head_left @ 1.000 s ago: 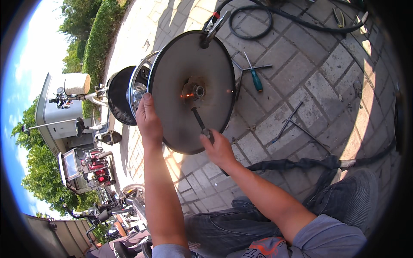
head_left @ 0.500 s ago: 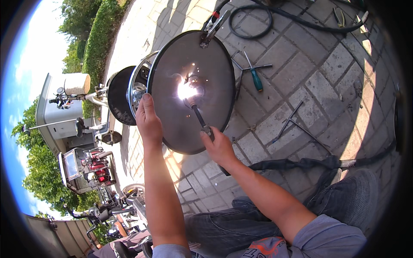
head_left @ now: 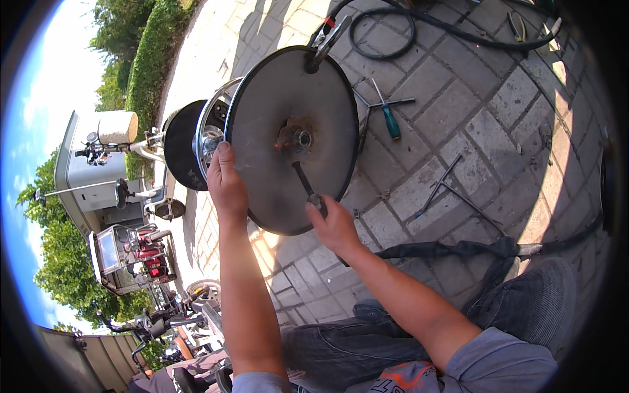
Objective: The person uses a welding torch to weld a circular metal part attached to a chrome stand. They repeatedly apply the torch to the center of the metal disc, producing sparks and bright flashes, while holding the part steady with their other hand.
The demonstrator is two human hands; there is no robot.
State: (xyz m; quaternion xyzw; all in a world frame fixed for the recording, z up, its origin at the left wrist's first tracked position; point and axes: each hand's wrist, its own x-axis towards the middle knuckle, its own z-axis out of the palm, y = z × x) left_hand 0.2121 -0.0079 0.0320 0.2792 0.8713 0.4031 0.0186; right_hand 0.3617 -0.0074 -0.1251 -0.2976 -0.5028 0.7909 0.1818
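Note:
In front of me a round dark metal base (head_left: pixel 268 190) stands tilted on edge, like the base of a bar stool lying on its side. Behind it are a chrome ring (head_left: pixel 200 134) and a black round seat (head_left: pixel 181 147). My left hand (head_left: pixel 227 187) grips the base's left rim, thumb up, other fingers mostly hidden. Closed round the handle of a welding torch (head_left: pixel 303 178) is my right hand (head_left: pixel 333 224). The torch tip is at the base's scorched centre, beside a small hub hole; a spot glows orange there. A metal clamp (head_left: pixel 325 44) bites the base's upper rim.
On the paving lie a green-handled screwdriver (head_left: pixel 391 121), T-shaped metal tools (head_left: pixel 440 185), pliers (head_left: pixel 517 26) and a coiled black cable (head_left: pixel 380 56). The torch's thick hose (head_left: pixel 445 249) runs right. Parked vehicles (head_left: pixel 141 259) stand at left.
The bright welding arc, sparks and smoke at the base's centre are gone, leaving an orange glow. Both hands, the torch and the base have hardly moved.

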